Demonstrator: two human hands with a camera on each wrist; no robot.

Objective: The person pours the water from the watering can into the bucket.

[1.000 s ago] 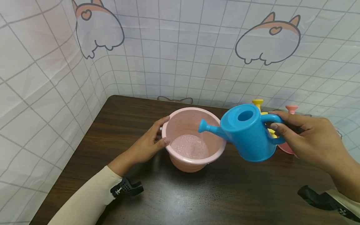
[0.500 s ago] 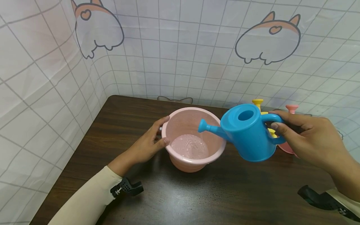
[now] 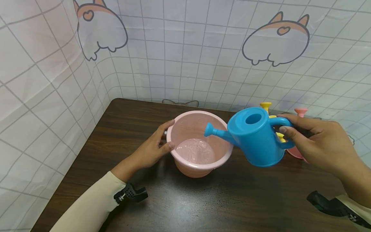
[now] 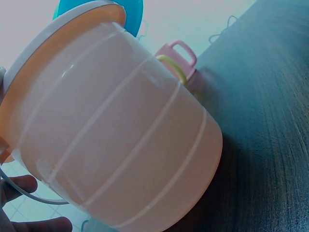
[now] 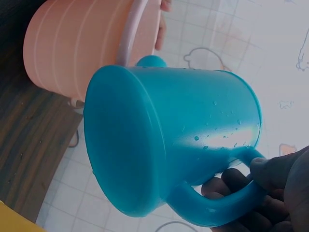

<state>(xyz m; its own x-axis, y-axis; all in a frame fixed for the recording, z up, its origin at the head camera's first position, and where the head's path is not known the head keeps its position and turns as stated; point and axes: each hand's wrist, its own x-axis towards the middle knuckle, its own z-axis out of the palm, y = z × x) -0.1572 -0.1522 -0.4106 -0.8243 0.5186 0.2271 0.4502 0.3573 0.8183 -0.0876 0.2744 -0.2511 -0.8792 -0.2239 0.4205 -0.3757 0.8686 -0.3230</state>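
A pink bucket [image 3: 192,172] with a raised rim and ribbed sides stands on the dark wooden table [image 3: 131,119]; rippling water [image 3: 197,151] covers its bottom. My left hand [image 3: 146,151] holds the bucket's left rim, thumb at the near side and fingers farther back. My right hand [image 3: 321,138] grips the looped handle of a blue watering can [image 3: 258,141], fingers curled through it and thumb on top. The can leans left in the air, its spout over the bucket's opening. Droplets cling to the can's side [image 5: 203,116] in the right wrist view.
Behind the blue can, partly hidden, are a yellow watering can [image 3: 265,105] and a pink one [image 3: 300,111]. A white grid-patterned sheet [image 3: 191,58] with cartoon animals hangs along the table's back and left. Wet specks dot the table's near part.
Ripples on the water in the bucket have shifted shape. Both hands, the bucket and the blue watering can keep their places.
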